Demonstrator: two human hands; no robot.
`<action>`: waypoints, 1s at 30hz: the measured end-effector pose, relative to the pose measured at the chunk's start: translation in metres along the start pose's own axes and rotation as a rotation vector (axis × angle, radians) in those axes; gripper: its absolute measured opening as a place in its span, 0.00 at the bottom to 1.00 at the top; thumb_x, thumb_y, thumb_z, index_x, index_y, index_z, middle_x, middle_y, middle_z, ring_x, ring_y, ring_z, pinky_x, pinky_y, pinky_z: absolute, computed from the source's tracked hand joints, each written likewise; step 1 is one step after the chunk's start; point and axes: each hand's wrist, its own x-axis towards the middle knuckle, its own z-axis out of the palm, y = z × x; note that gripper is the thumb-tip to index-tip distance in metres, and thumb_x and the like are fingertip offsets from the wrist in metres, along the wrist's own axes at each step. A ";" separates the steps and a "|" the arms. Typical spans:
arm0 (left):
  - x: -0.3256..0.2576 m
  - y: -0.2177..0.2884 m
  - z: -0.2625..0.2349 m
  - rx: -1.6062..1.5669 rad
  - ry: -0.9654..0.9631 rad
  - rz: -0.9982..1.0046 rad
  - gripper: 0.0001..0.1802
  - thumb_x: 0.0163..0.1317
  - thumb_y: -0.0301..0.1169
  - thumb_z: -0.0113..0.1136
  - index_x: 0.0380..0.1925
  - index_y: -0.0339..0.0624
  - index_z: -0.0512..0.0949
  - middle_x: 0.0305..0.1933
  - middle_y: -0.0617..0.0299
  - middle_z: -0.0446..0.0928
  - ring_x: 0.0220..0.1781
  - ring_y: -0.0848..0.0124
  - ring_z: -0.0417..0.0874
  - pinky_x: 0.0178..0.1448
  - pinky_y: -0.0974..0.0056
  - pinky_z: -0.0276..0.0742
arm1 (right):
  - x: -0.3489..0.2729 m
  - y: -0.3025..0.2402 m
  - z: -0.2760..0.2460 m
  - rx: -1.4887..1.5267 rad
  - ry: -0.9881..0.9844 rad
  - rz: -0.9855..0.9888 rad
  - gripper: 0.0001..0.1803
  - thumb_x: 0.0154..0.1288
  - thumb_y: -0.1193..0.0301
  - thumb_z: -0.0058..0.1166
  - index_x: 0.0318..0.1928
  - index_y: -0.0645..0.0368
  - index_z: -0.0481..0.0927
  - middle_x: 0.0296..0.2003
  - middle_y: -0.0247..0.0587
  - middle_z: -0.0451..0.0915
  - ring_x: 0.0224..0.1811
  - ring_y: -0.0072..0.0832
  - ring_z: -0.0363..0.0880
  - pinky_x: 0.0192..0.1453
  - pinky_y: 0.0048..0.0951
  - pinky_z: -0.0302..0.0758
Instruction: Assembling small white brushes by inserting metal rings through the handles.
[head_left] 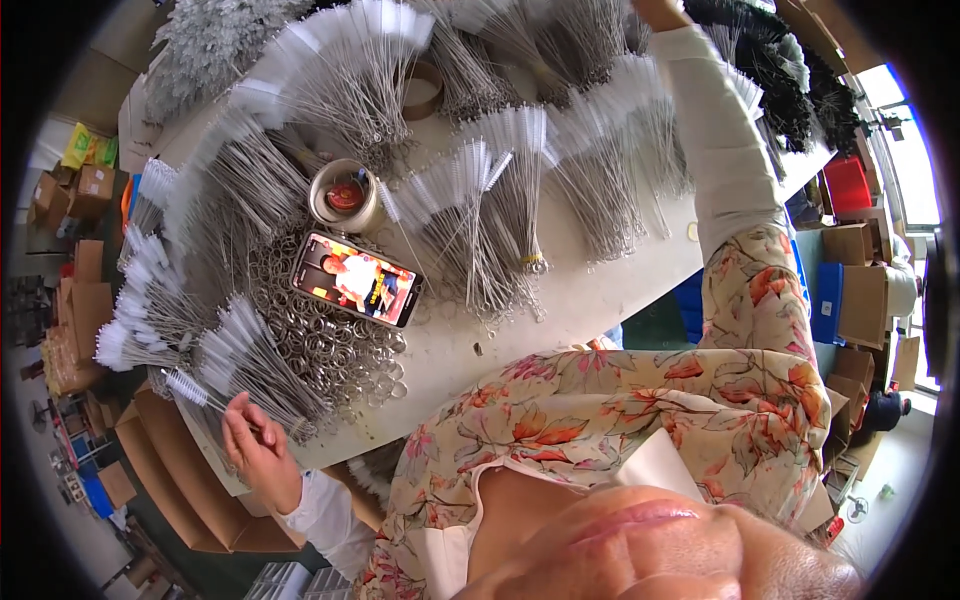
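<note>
At the left table edge, my left hand is closed, its fingertips on the thin wire stem of a white-bristled tube brush. Just beyond it lies a bundle of similar brushes with twisted wire stems. My right arm reaches across to the far side of the table. There my right hand is cut off by the upper edge, near more brush bundles, and its fingers are hidden. Between the bundles, a heap of metal rings spreads around a lit phone.
A round white container with something red inside stands behind the phone. A roll of brown tape lies among the far bundles. Black brushes are piled at far right. An open cardboard box stands below the table's left edge.
</note>
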 end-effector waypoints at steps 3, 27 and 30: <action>-0.005 -0.009 0.006 -0.004 0.019 0.005 0.16 0.69 0.38 0.45 0.40 0.36 0.74 0.24 0.69 0.63 0.17 0.86 0.55 0.17 0.80 0.47 | -0.020 0.096 0.053 -0.320 -0.504 -0.238 0.09 0.60 0.70 0.47 0.32 0.57 0.81 0.22 0.35 0.78 0.25 0.24 0.77 0.28 0.26 0.73; -0.039 -0.025 0.007 -0.021 0.036 0.034 0.17 0.67 0.38 0.48 0.34 0.34 0.77 0.22 0.71 0.64 0.19 0.84 0.57 0.21 0.77 0.50 | -0.015 0.110 0.076 -0.904 -0.932 -0.246 0.03 0.57 0.64 0.51 0.28 0.42 0.78 0.22 0.26 0.75 0.25 0.24 0.75 0.34 0.32 0.70; -0.038 -0.006 0.058 -0.026 -0.185 0.082 0.15 0.67 0.35 0.47 0.36 0.33 0.76 0.19 0.70 0.64 0.15 0.84 0.57 0.18 0.77 0.50 | -0.048 0.017 0.078 0.553 -0.697 0.596 0.09 0.66 0.66 0.45 0.29 0.53 0.73 0.24 0.31 0.73 0.27 0.23 0.73 0.29 0.25 0.69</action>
